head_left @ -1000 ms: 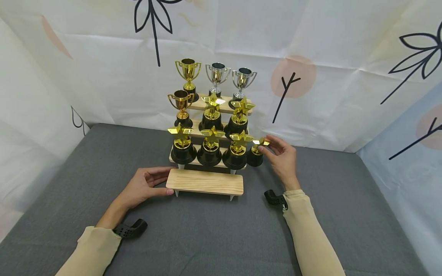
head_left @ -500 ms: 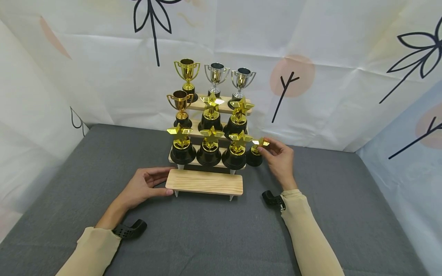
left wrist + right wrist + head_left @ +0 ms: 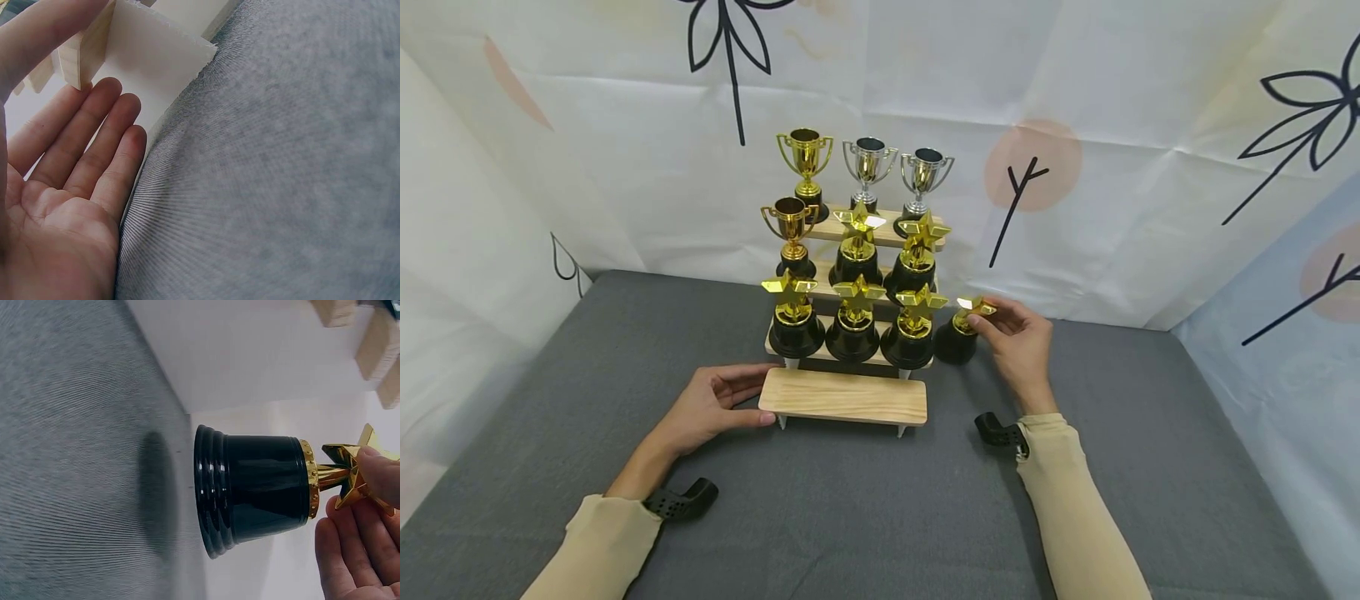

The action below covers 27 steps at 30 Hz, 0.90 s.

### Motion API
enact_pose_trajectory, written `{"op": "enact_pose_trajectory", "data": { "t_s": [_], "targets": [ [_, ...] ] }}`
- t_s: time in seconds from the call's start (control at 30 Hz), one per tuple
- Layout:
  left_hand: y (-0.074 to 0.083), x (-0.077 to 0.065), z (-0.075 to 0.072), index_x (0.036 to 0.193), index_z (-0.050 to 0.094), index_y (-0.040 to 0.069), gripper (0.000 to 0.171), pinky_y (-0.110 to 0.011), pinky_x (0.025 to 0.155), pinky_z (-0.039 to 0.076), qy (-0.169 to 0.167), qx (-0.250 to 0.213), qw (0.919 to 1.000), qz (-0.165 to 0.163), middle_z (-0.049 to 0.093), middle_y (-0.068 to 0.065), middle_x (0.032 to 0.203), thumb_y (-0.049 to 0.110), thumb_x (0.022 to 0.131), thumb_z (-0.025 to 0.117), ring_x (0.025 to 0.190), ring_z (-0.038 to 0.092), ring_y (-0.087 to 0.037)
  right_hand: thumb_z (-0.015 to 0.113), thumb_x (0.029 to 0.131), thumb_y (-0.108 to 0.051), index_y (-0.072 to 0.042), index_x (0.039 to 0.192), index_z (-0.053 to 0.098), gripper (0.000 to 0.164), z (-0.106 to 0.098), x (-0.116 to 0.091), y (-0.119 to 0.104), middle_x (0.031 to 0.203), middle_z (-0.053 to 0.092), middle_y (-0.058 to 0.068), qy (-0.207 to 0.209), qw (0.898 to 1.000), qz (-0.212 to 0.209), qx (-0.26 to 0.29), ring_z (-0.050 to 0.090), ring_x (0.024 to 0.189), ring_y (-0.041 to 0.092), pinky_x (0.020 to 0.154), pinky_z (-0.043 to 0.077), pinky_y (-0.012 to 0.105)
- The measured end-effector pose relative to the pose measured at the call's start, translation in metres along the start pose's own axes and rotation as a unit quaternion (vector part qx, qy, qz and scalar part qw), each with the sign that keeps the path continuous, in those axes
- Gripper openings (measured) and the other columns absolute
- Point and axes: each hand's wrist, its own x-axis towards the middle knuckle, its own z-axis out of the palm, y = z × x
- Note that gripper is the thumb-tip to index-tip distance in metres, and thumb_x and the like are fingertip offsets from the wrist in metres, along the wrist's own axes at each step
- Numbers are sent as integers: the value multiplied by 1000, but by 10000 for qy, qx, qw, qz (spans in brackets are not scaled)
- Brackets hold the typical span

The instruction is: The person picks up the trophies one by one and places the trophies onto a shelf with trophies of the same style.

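Note:
My right hand (image 3: pixel 1024 350) pinches a gold star trophy (image 3: pixel 957 340) by its star, just right of the tiered wooden stand. In the right wrist view the trophy's black base (image 3: pixel 259 487) hangs above the grey cloth, its shadow lying apart from it. My left hand (image 3: pixel 711 404) is at the left end of the stand's bare lowest step (image 3: pixel 844 397), thumb at the front corner. Its straight fingers (image 3: pixel 115 125) lie along the stand's white side panel (image 3: pixel 150 56) in the left wrist view. Three star trophies, one being this left one (image 3: pixel 793 317), line the step above.
Higher up stand a bronze cup (image 3: pixel 792 225) and two star trophies. The top step (image 3: pixel 880 227) bears a gold cup (image 3: pixel 806 157) and two silver cups (image 3: pixel 869 162). A white printed backdrop (image 3: pixel 1112 208) rises behind the grey cloth-covered table (image 3: pixel 850 517).
My right hand shifts slightly left, then back right, and the star trophy in it now leans to the right at its top. The left hand keeps its place at the stand.

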Motion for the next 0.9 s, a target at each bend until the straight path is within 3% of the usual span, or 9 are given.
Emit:
{"op": "enact_pose_trajectory", "data": {
  "t_s": [0.17,0.27,0.6,0.9],
  "targets": [
    [1,0,0,138,50,-16,68,-25,100,53,4,-3,10000,-13,52,-34,139,-8,79,82,118,63,-9,79,80,14,15,111,69,32,-4,1,-14,99,73,1,72,9999,16,108,70,87,7,80,59,19],
    [1,0,1,138,50,-16,68,-26,100,53,4,-11,10000,-17,53,-34,139,-8,79,82,118,63,-9,79,81,14,15,112,69,33,-7,1,-24,99,72,-2,56,9999,-36,159,70,88,10,82,59,20],
    [1,-1,1,139,50,-16,69,-25,101,53,14,-35,10000,-25,52,-34,139,-8,79,82,118,63,-9,81,82,8,9,113,71,32,-14,-2,-60,107,73,8,-120,9998,-164,80,71,95,16,86,59,23],
    [0,0,0,139,50,-15,68,-26,101,53,12,-18,10000,22,53,-34,139,-9,79,82,119,63,-10,78,80,16,7,110,72,32,-21,-8,-89,108,72,13,-190,9975,-233,643,71,96,21,85,60,25]
  ]
}}
